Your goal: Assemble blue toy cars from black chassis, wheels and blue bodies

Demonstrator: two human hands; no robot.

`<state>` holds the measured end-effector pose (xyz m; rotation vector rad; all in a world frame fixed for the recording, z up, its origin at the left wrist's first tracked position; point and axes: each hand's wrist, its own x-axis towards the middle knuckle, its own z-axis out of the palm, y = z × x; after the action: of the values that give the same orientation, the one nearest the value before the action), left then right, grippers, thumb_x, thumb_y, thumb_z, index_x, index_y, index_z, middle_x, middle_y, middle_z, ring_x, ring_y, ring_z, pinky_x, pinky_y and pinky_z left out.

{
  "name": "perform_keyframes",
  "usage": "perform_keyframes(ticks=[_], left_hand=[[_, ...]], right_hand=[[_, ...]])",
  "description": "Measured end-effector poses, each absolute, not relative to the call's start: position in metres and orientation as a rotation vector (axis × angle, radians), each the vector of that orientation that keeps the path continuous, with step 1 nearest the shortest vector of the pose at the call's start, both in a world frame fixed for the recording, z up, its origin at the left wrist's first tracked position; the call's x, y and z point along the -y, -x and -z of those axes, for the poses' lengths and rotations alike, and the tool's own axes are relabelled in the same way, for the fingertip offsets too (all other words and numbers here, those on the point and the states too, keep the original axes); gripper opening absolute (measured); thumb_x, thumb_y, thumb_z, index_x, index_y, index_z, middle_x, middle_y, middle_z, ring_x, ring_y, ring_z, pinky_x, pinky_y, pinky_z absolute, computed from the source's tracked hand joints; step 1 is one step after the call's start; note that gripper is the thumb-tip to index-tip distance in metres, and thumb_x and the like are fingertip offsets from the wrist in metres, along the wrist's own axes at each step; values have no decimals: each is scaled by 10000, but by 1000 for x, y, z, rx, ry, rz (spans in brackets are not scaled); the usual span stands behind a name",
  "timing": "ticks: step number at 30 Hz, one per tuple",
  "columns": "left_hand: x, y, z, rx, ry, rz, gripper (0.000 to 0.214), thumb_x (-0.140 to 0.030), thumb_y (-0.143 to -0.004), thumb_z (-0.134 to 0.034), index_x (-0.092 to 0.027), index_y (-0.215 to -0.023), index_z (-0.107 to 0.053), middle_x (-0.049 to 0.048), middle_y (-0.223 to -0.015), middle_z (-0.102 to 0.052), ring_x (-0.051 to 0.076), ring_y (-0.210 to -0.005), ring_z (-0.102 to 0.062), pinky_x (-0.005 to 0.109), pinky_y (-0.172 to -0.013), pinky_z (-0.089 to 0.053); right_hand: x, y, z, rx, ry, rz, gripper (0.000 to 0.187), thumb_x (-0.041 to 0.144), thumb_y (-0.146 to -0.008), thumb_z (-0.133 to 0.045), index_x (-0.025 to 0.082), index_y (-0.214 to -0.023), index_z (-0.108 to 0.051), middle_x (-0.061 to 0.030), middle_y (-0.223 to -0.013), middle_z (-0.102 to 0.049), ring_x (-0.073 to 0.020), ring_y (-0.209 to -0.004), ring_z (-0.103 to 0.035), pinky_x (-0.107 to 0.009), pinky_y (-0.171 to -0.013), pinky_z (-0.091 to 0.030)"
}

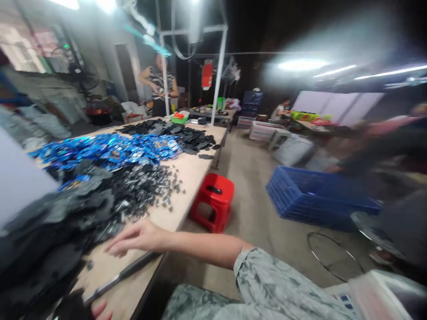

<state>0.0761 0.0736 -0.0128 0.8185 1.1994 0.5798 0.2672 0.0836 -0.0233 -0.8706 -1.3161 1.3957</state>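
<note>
Right hand: there it is, open and flat, palm down [138, 238], fingers spread, clamped on nothing, tips right at the edge of the black scraps [83, 209].
Left hand: just the fingertips at the bottom of the view [100, 310]; can't tell whether they're apart or together.
Near the hands: a long dark strip [122, 275] lies along the near edge of the wooden bench [190, 178].
The scraps: heaped at the bench's near left end, small bits [156, 191] scattered toward the edge.
Up the bench: blue foil packets [110, 151], then a second black heap [170, 133] toward the far end.
Floor: a red stool [213, 204] just beside the bench, a blue crate [316, 198] further right.
Others: a co-worker [160, 84] stands beyond the far end; a blurred person [376, 146] passes on the right.
</note>
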Motion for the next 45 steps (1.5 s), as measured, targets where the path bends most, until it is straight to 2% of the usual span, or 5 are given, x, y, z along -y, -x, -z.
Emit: perform_keyframes(ticks=[9, 17, 29, 37, 45], left_hand=[[-6, -26, 16, -853, -480, -847, 464, -128, -812, -748, -119, -1266, -652, 197, -1272, -733, 361, -1179, -715, 513, -1027, -586], [3, -17, 30, -831, -494, -821, 423, -129, -783, -788, -129, -1178, -637, 154, -1114, -780, 328, -985, -784, 422, -834, -657], [-10, -27, 41, -910, -633, -962, 553, -402, -751, -891, -102, -1166, -681, 110, -981, -792, 195, -770, -771, 265, -704, -637], [-11, -30, 45, -975, -583, -1003, 636, -472, -682, -919, -115, -1131, -644, 74, -812, -776, 215, -635, -757, 299, -609, -633], [-9, 2, 33, -1036, -433, -1116, 410, -342, -776, -872, -122, -1041, -649, 103, -833, -785, 253, -696, -782, 302, -611, -641]], right_hand=[[-57, -246, 17, 1871, 745, -834, 151, 246, -963, -688, 173, -1079, -751, -78, -995, -772, -160, -907, -716, -291, -847, -583], [-55, -240, 25, 2445, 314, -434, 231, 125, -1032, -475, 140, -1171, -658, -145, -1039, -681, -217, -971, -634, -426, -887, -566], [-60, -238, 23, 2621, 266, -261, 180, 155, -1018, -556, 90, -1157, -650, -156, -1035, -648, -240, -994, -593, -423, -840, -567], [-60, -232, 32, 2476, 332, -250, 263, 88, -1020, -464, 123, -1226, -623, -163, -1047, -666, -243, -963, -609, -466, -850, -571], [-82, -232, 30, 2230, 543, -383, 351, 187, -996, -610, 221, -1345, -629, -122, -1089, -703, -212, -997, -671, -360, -832, -591]])
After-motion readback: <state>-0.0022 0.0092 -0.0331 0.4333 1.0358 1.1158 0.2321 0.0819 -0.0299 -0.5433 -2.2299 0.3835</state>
